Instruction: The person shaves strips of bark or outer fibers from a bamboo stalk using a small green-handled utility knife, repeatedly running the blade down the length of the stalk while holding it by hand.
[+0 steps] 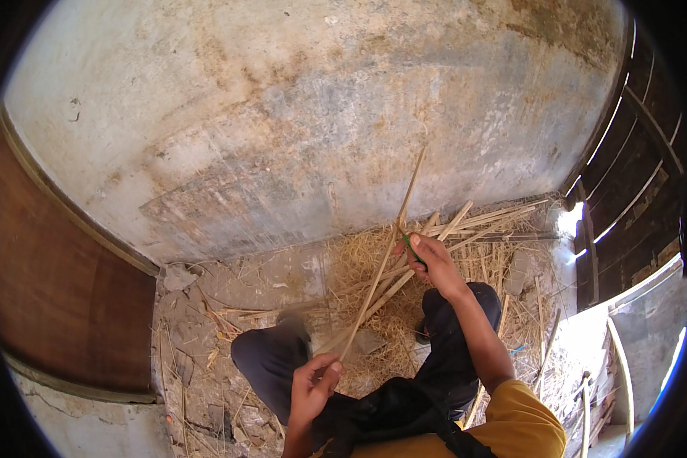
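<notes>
A long thin bamboo strip (374,290) slants up from between my knees toward the wall. My left hand (315,388) is closed around its lower end, thumb and fingers pinching it. Higher along the strip, my right hand (432,263) is wrapped around a green-handled knife (412,249). Its short dark blade appears to meet the strip, though it is too small to tell exactly how. Past the right hand, the strip's thin far end points up in front of the wall. Whether the right fingers also touch the strip is hard to make out.
Pale shavings (359,259) lie heaped on the dirt floor between my feet. Several split bamboo pieces (496,221) rest by the stained wall (343,137). A brown wooden panel (69,282) stands at left, dark planks (626,168) at right. More poles (622,366) lean at lower right.
</notes>
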Tool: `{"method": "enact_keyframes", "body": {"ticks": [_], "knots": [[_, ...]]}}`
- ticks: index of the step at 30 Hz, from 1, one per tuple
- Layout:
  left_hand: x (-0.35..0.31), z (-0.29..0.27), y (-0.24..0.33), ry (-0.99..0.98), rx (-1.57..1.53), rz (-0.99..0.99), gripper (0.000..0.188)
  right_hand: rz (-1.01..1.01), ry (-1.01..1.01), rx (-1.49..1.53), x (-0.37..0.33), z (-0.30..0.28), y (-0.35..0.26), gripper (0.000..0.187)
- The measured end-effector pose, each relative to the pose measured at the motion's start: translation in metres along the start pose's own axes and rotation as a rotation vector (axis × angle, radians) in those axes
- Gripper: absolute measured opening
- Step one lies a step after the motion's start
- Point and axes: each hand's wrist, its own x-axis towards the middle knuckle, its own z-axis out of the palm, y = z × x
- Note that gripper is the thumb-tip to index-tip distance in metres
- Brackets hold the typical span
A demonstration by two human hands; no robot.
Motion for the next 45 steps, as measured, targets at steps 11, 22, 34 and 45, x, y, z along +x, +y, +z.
{"method": "enact_keyframes", "body": {"ticks": [11, 22, 34, 45], "knots": [[0.005, 0.0, 0.008, -0.103, -0.103, -0.109, 0.028, 0.167, -0.035, 0.238, -0.006, 0.0, -0.016, 0.06], [0.019, 0.001, 0.024, 0.006, -0.074, -0.018, 0.025, -0.162, 0.047, -0.208, -0.01, 0.009, -0.003, 0.041], [0.03, 0.021, 0.02, -0.144, 0.108, 0.059, 0.027, -0.029, -0.001, -0.107, -0.01, 0.032, 0.003, 0.025], [0.041, 0.026, 0.032, -0.155, 0.071, 0.044, 0.037, -0.074, -0.061, 0.044, -0.014, 0.032, -0.009, 0.027]]}}
